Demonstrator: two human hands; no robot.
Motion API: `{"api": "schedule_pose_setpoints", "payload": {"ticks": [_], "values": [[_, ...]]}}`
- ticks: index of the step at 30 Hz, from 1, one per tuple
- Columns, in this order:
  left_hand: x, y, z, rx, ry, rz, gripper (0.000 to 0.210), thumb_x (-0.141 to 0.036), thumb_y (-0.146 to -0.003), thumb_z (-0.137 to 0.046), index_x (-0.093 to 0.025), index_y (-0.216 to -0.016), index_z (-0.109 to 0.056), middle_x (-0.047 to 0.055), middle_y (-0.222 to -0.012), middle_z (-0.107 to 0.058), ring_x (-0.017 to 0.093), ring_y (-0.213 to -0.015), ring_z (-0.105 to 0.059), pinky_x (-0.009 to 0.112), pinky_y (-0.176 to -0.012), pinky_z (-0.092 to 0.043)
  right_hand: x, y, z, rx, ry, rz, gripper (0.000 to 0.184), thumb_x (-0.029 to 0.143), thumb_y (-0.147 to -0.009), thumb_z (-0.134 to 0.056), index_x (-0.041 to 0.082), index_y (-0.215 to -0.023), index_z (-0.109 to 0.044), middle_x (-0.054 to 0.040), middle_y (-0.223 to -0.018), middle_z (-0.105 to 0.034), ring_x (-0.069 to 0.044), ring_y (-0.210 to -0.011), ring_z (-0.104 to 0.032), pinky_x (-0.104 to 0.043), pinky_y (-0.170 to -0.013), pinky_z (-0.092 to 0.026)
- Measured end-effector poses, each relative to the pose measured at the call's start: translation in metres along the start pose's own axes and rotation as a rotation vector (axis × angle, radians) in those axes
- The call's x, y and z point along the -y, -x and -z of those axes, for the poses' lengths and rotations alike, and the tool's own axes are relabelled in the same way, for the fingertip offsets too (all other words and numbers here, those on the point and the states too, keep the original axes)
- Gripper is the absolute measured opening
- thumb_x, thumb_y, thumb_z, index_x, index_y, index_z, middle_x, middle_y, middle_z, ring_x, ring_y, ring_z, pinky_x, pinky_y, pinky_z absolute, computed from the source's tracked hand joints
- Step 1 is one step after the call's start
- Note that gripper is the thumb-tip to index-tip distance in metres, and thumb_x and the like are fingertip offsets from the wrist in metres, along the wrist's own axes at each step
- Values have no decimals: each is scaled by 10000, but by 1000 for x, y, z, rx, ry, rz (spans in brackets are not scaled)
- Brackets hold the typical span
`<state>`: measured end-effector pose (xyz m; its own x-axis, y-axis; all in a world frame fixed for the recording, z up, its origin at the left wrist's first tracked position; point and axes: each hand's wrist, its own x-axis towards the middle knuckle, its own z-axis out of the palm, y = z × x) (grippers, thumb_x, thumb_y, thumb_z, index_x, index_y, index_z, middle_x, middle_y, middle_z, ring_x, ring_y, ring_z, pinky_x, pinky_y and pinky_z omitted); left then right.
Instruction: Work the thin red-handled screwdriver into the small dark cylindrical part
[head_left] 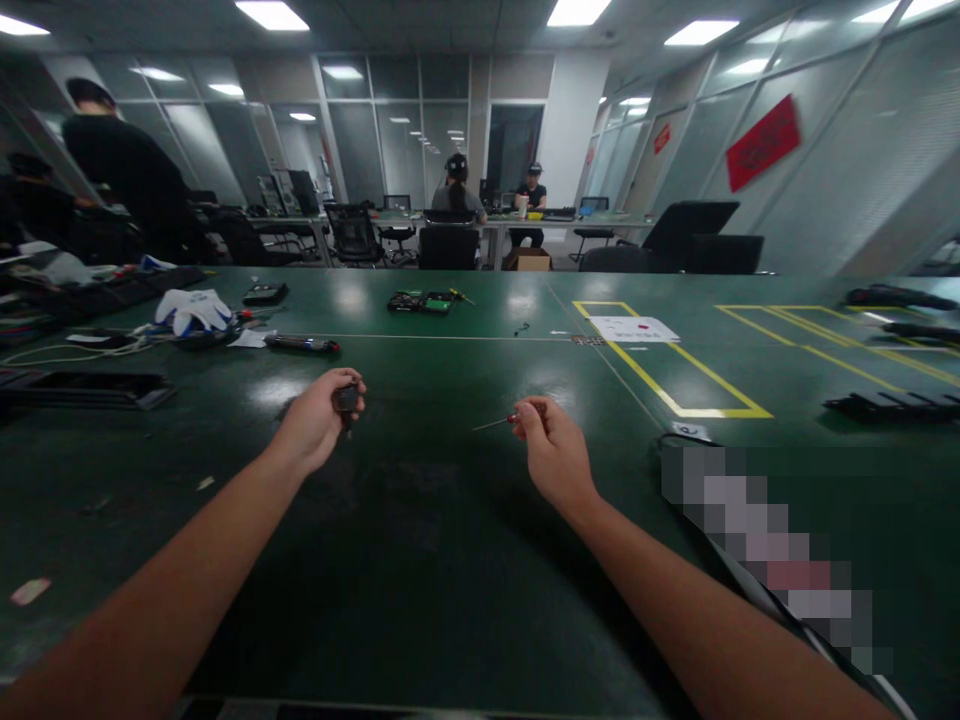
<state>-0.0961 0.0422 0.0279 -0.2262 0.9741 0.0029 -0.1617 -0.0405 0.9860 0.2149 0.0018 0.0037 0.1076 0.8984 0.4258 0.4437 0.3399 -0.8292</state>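
Above the green tabletop, my left hand is closed around a small dark rounded object. Its kind is hard to make out, and a thin bit of it pokes out below my fingers. My right hand pinches a small screwdriver. The thin shaft points left toward my other hand, and a bit of red shows at the grip; the rest of the handle is hidden by my fingers. The two hands are apart, and neither appears to touch the table.
Farther back lie an opened device with a green circuit board, a dark cylindrical tool and white gloves. A paper sheet overlaps yellow tape. Black parts sit right. People are beyond the table.
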Motion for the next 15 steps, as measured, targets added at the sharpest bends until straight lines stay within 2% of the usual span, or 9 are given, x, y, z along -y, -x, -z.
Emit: {"api": "schedule_pose_setpoints", "payload": {"ticks": [3,6,8,12,15], "values": [[-14,-7,30,-86,91,47,117,-247,-856,-601,-137,-880,-566,20,-802,-565,128,-624,-524,246,-542,-418,1,0,0,4,-1,0,311,477,-1015,-470,222,-975,-646,-33,-779,-704,-204,-739,-658,-344,-722,-472],[-27,-7,62,-168,81,53,74,-173,-887,-573,-131,-946,-585,11,-780,-550,126,-615,-511,240,-553,-427,0,0,0,1,-3,3,316,482,-1013,-473,223,-974,-648,-35,-783,-707,-204,-738,-660,-342,-719,-472],[-33,-7,85,-242,76,52,118,-117,-885,-534,-129,-981,-601,11,-770,-544,124,-617,-508,230,-563,-428,-1,-1,0,-5,2,6,318,483,-1011,-476,221,-973,-651,-36,-785,-710,-202,-735,-660,-339,-716,-472],[-41,-8,132,-387,68,69,69,-92,-877,-500,-126,-863,-559,21,-761,-544,122,-655,-513,216,-595,-448,-2,-1,0,5,-4,-12,323,491,-1008,-482,219,-984,-654,-36,-796,-716,-202,-741,-667,-339,-719,-479],[-47,-6,165,-477,12,83,127,-68,-873,-451,-123,-830,-557,30,-737,-544,123,-668,-515,200,-606,-454,-3,-1,-1,15,-21,-22,333,501,-1005,-483,217,-990,-655,-38,-799,-718,-204,-742,-671,-339,-713,-482]]}}
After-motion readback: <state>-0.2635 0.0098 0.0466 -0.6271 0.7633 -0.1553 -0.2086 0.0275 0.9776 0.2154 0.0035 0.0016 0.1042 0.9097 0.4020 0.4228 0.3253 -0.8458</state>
